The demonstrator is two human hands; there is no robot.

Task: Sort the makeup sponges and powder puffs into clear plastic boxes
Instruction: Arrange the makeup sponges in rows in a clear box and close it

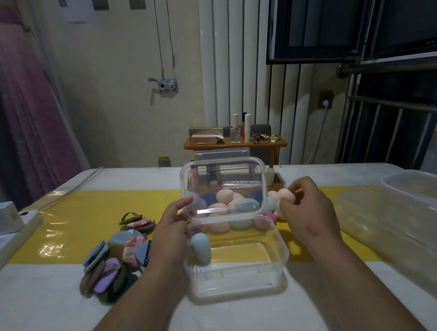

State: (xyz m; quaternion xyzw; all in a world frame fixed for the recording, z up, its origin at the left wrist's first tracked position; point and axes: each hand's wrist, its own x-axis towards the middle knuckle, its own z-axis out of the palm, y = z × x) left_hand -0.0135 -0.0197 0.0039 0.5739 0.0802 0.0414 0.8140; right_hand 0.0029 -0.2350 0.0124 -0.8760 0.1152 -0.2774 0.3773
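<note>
A clear plastic box [281, 261] stands mid-table with its hinged lid [222, 162] raised upright. My left hand [172, 224] grips the lid's left edge. One light-blue egg sponge [201, 250] lies inside the box at its left wall. Behind the box, partly seen through the lid, is a heap of makeup sponges [232, 207] in peach, green, pink and dark blue. My right hand [306, 204] hovers at the box's far right corner and pinches a peach sponge [286, 194]. Several flat powder puffs [111, 260] lie in a pile left of the box.
A larger clear box [428, 221] sits at the right table edge, its lid [356, 202] beside it. A white power strip [3, 233] lies at far left. A yellow runner [83, 220] crosses the table. Behind stands a wooden shelf [236, 143] with cosmetics.
</note>
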